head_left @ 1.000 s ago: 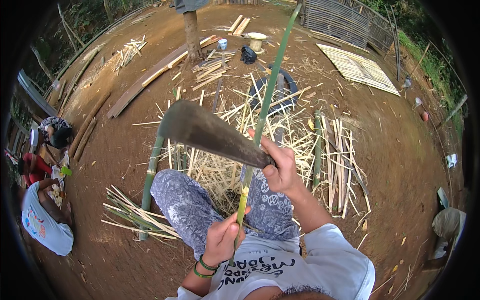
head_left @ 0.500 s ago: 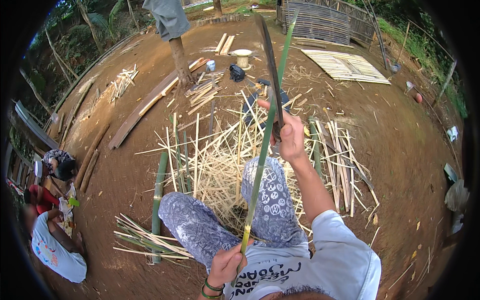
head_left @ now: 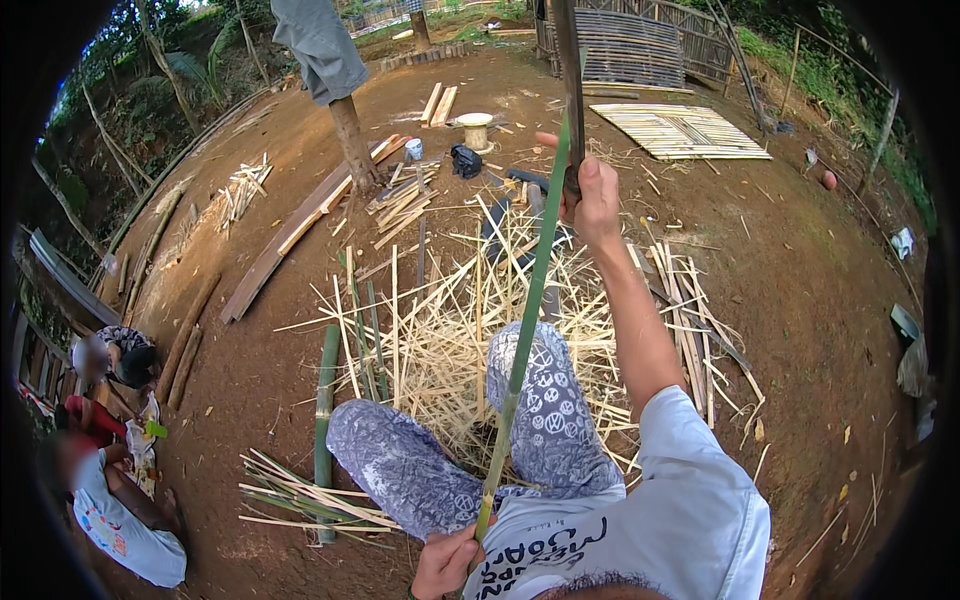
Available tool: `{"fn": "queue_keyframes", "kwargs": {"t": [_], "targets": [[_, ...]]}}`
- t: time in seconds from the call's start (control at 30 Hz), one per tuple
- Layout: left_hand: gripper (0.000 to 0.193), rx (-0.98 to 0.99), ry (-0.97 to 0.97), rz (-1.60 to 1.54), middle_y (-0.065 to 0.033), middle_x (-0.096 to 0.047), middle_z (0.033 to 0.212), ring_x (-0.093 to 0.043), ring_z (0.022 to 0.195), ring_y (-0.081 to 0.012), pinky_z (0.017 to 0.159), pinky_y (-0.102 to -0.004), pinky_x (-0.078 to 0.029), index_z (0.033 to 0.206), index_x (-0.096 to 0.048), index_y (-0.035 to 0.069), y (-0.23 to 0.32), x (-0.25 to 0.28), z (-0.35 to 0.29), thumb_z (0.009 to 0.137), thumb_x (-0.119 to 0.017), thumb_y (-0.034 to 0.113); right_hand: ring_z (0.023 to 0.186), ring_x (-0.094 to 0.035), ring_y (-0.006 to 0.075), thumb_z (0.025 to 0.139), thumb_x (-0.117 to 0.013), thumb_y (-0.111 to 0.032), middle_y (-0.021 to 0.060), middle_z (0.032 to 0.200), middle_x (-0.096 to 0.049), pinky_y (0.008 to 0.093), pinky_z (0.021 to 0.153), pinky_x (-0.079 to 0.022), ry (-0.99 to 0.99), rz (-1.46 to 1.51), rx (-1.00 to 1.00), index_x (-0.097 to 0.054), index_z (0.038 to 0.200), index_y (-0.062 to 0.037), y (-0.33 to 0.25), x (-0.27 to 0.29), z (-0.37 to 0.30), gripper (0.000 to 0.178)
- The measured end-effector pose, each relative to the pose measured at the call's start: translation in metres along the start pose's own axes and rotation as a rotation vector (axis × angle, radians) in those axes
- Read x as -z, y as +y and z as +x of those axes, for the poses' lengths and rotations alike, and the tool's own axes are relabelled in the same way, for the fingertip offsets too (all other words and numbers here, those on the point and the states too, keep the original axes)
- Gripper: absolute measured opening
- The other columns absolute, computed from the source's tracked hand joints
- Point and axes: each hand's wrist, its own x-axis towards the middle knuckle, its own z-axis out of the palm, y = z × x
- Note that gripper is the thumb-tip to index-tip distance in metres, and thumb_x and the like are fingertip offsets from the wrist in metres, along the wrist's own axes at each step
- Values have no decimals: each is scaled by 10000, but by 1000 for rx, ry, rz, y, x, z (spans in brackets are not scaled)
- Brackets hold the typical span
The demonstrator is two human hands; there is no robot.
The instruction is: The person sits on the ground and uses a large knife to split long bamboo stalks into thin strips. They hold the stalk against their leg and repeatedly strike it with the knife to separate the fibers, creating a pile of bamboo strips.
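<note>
In my left hand [head_left: 447, 562], near my lap, is the lower end of a long green bamboo strip [head_left: 527, 335]. The strip slants up and away between my knees, its far tip beside the machete. My right hand [head_left: 592, 200], arm stretched forward, is closed round the handle of that machete [head_left: 569, 85], its dark blade pointing up and out of the top of the view. One finger of this hand sticks out to the left behind the strip. Whether blade and strip touch, I cannot tell. Pale bamboo shavings [head_left: 450, 330] lie heaped around my legs.
Cut green strips [head_left: 300, 495] lie across a bamboo pole [head_left: 327, 430] on my left. More split strips [head_left: 690, 330] are at the right. Two people [head_left: 125, 515] sit on the far left. Ahead are a small tree trunk [head_left: 355, 140], planks [head_left: 290, 235] and a slatted panel [head_left: 680, 132].
My right hand has shifted slightly up and right, and the machete stands more upright. The strip's far tip has dropped from high beside the blade to near my right hand.
</note>
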Motion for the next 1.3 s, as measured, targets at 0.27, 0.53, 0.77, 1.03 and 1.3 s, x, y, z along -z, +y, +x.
{"fn": "queue_keyframes", "kwargs": {"t": [0.27, 0.53, 0.77, 1.03, 1.3], "targets": [[288, -49, 44, 79, -128, -639, 740, -590, 623, -211, 595, -338, -468, 1202, -653, -80, 9, 4, -16, 969, -591, 76, 450, -462, 53, 1048, -312, -601, -31, 558, -482, 219, 412, -336, 95, 43, -102, -636, 1253, 39, 16, 22, 35, 746], [293, -89, 145, 166, -159, -690, 795, -659, 666, -267, 627, -359, -503, 1212, -671, -37, 3, 7, -28, 973, -602, 118, 462, -462, 88, 1058, -281, -589, -11, 575, -475, 250, 429, -370, 165, 41, -264, -626, 1235, 49, 44, 24, 57, 747], [225, 107, 76, 168, -171, -675, 826, -679, 704, -322, 661, -360, -532, 1160, -644, -42, -9, 6, -20, 950, -613, 35, 439, -431, 76, 1025, -531, -391, -17, 579, -462, 231, 404, -344, 147, 186, -350, -659, 1080, 20, 69, 12, 30, 434], [445, -81, 107, 234, -169, -598, 1150, -621, 1040, -264, 913, -381, -496, 1282, -592, -23, 14, 35, 44, 975, -589, 299, 424, -492, 126, 931, -690, -175, 35, 601, -547, 271, 400, -400, 119, 613, -495, -609, 852, -26, 7, -42, 12, 187], [570, -134, 102, -302, -90, -646, 977, -668, 845, -167, 704, -285, -544, 1529, -343, 25, 103, 12, 204, 1064, -474, 329, 423, -498, 80, 943, -695, -219, 26, 611, -592, 232, 391, -381, 5, 509, -363, -622, 829, -30, -37, -73, 16, 232]]}}
